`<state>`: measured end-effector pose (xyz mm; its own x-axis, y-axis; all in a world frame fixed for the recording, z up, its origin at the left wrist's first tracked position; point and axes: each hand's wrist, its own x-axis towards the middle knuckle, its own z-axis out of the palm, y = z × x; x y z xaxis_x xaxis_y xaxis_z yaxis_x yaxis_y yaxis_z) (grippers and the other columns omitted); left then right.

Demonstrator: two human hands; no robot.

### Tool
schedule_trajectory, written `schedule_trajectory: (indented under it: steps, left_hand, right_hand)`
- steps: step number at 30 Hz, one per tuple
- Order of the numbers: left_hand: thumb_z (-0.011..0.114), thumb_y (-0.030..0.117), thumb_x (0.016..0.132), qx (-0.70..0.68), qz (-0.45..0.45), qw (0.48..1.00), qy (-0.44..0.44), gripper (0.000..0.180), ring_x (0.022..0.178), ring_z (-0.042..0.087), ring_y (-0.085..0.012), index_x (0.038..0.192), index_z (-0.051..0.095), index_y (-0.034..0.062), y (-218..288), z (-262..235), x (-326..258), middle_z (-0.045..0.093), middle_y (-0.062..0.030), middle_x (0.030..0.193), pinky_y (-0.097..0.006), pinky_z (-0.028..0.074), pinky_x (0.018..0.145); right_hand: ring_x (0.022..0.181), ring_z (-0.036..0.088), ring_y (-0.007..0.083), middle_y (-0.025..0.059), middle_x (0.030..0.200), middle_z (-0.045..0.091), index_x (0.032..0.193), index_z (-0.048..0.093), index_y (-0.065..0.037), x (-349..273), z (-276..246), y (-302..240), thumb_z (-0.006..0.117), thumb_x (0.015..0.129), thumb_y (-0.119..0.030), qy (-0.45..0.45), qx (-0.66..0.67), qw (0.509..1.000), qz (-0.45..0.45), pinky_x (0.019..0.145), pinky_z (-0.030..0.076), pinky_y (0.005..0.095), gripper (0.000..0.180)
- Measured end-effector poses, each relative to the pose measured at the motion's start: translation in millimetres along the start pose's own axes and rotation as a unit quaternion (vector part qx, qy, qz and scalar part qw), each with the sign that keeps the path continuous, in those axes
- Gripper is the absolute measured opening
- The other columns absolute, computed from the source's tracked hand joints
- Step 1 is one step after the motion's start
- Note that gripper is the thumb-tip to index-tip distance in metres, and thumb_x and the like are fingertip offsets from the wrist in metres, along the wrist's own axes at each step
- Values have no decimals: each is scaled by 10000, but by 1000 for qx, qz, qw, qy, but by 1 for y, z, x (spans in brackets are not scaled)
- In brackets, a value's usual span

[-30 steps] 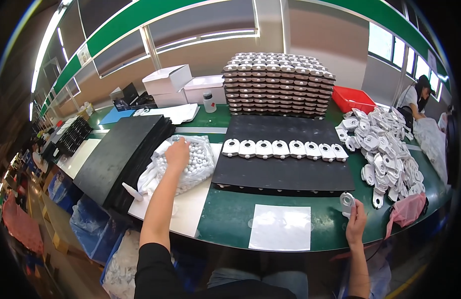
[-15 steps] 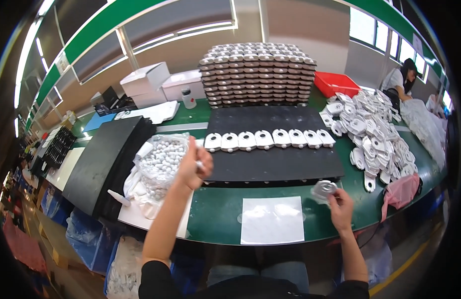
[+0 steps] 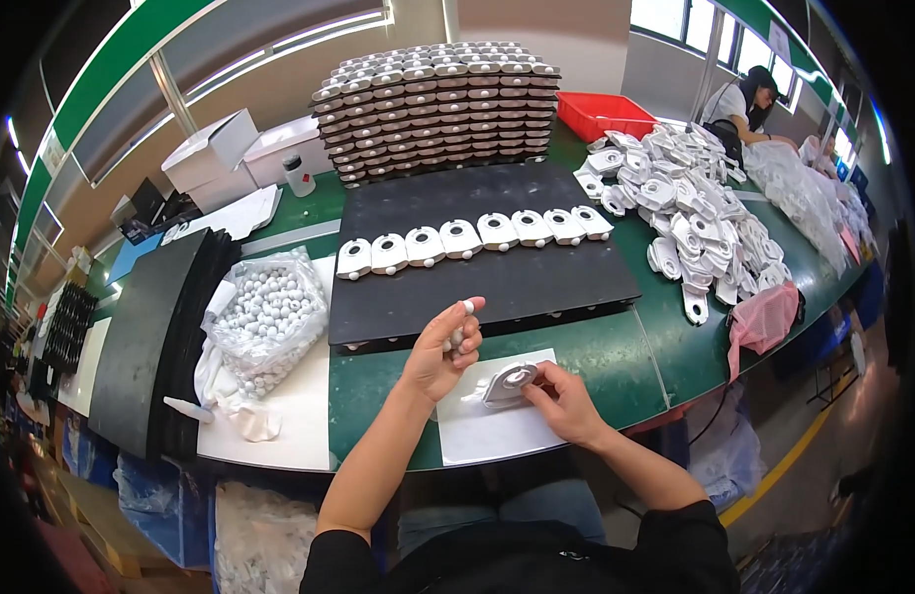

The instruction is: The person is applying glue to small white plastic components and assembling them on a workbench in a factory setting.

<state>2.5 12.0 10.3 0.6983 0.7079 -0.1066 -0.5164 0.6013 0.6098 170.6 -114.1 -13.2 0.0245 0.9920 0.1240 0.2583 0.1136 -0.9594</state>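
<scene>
1. The left hand, in the lower middle of the frame, is pinching a small white ball between thumb and fingertips, with what looks like more balls cupped in the curled fingers.
2. The right hand, just to its right, is gripping a flat white plastic housing with a round centre, holding it just above a white sheet of paper on the green bench.
3. The ball is sitting close to the housing but is not yet touching it, so this piece appears unfinished.
4. Above the hands, a black foam mat is carrying one row of eight similar white housings; the rest of the mat is lying bare, which suggests the layer is only begun.
5. At the upper middle, a tall stack of filled trays is standing, apparently work already done.
6. To the left, a clear plastic bag of white balls is lying open.
7. At the upper right, a large heap of loose white housings is waiting, so plenty seems left.
</scene>
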Motion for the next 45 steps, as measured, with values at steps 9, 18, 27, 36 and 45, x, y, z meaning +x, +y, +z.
schedule_trajectory:
  steps: [9, 18, 27, 36, 45]
  left_hand:
    - [540, 217, 847, -56, -4, 998, -8, 348, 587, 424, -79, 1113, 500, -5, -1, 2, -4, 494, -10, 758, -173, 282, 390]
    - [537, 108, 782, -41, 6, 999, -2, 341, 577, 423, -94, 1105, 510, 3, -3, 3, -4, 526, -53, 860, -175, 276, 379]
    - [620, 136, 795, 120, -4, 992, 24, 269, 525, 394, -38, 1032, 554, 28, -9, 15, -7, 586, -42, 882, -155, 266, 405]
    - [631, 169, 798, 181, -22, 983, 15, 246, 525, 381, -29, 1008, 564, 60, -13, 22, -9, 548, -6, 761, -159, 240, 419]
    - [609, 198, 825, 237, -46, 970, 36, 211, 537, 394, -23, 987, 590, 63, -18, 18, -8, 536, 19, 730, -160, 249, 432]
  right_hand:
    - [660, 530, 122, 85, 779, 576, 922, 532, 11, -2, 1, 4, 539, 819, -33, 54, -5, 998, -20, 602, 430, 249, 112]
    - [628, 507, 174, 89, 807, 539, 948, 535, 3, -1, 6, -3, 533, 776, 19, 24, -172, 974, -148, 565, 416, 263, 173]
    - [912, 529, 139, 49, 1007, 550, 1032, 501, -86, 16, -8, 15, 454, 909, -97, 38, 394, 918, -2, 808, 430, 293, 132]
    - [976, 512, 141, 45, 1052, 540, 1082, 489, -64, 23, -12, 11, 441, 918, -124, 55, 487, 871, 46, 856, 415, 308, 181]
    - [973, 512, 139, 46, 1051, 539, 1083, 490, -58, 24, -9, 7, 432, 920, -109, 51, 466, 883, 26, 864, 416, 311, 180]
